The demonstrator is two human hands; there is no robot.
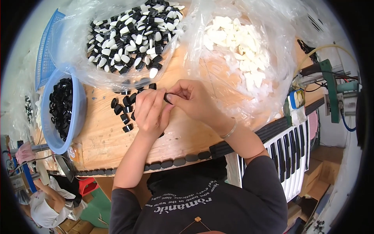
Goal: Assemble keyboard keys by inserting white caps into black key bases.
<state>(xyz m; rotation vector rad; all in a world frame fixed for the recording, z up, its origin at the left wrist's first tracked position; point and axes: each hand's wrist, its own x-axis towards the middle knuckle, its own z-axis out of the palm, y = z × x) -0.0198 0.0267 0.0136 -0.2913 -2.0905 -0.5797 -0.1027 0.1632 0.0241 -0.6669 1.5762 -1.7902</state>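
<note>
My left hand [150, 111] and my right hand [191, 97] meet over the wooden table [101, 136], both pinching one small black cap [167, 97] between the fingertips. Just left of my left hand lie several loose black caps [124, 107] on the wood. Behind them a clear plastic bag [128, 35] holds a heap of black-and-white capped pieces. A second clear bag [241, 50] at the back right holds white plastic pieces.
A blue bowl [80, 117] full of black rings stands at the left, a blue mesh basket [44, 58] behind it. A row of dark pieces [171, 163] lines the table's near edge. A machine with green parts and cables [331, 85] stands right. Another person [46, 202] sits lower left.
</note>
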